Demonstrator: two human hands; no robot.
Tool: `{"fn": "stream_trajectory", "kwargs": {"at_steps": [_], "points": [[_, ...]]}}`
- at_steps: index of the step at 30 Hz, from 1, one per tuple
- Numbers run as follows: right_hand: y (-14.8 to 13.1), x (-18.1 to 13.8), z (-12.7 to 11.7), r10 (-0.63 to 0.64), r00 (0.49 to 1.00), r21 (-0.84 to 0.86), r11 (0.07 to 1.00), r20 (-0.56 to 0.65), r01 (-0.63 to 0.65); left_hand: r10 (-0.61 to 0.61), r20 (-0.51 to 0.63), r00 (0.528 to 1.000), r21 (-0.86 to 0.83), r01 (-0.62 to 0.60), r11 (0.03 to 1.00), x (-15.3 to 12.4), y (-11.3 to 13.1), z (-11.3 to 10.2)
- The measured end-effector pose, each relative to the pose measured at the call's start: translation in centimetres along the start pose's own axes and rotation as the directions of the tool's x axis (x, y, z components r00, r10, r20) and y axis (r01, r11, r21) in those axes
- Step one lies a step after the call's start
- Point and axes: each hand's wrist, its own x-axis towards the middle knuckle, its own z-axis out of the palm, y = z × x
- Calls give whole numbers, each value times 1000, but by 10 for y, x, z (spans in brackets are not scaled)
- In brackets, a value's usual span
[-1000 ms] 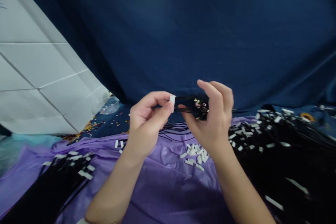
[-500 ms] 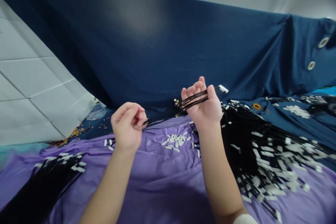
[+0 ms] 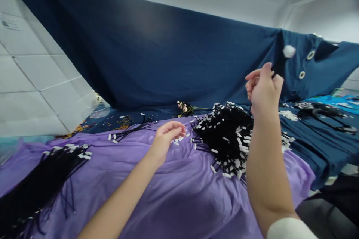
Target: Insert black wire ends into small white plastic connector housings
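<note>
My right hand is raised in front of the blue curtain, its fingers closed on a black cord; only a short dark bit shows. A blurred white piece hangs in view just beyond this hand, and I cannot tell whether it joins the cord. My left hand is low over the purple cloth, fingers loosely bent and apart from the thumb, with nothing visible in them. Small white tabs lie beside its fingertips. Right of it spreads a heap of black cords with white ends.
A thick bundle of black cords lies at the left. Several loose cords lie near the back edge of the cloth. Small artificial flowers rest by the curtain. White pieces and black straps lie at the right.
My right hand has moved up and right, turned and closed; the cord loops across its palm no longer show. My left hand has let go of the cord ends and moved right. The view has shifted.
</note>
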Motion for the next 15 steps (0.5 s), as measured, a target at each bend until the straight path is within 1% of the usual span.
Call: {"fn": "stream_trajectory", "kwargs": {"at_steps": [1,3,5,6,8,10,12,13,15], "points": [[4,13,-4,-3,1000,-98,995,-11,2,23,27,999,54,-25,998,-9,6,0],[16,39,-6,23,1000,-304,952,-5,-23,74,73,995,153,-84,985,-27,21,-3],[35,56,1,97,995,-467,882,37,-69,101,134,986,254,-133,958,-47,34,-5],[47,60,5,149,987,-532,841,60,-95,101,175,979,305,-152,940,-57,40,-6],[75,56,13,261,959,-632,763,109,-136,148,203,968,381,-218,899,-76,50,-7],[103,41,17,378,913,-697,697,153,-171,166,229,959,417,-251,874,-94,56,-5],[126,23,16,472,865,-741,640,169,-205,191,173,966,424,-248,871,-110,61,-1],[133,16,15,500,848,-754,622,174,-212,205,139,969,432,-246,868,-116,63,1],[140,9,13,514,835,-758,620,197,-202,241,92,966,458,-256,851,-128,68,3]]}}
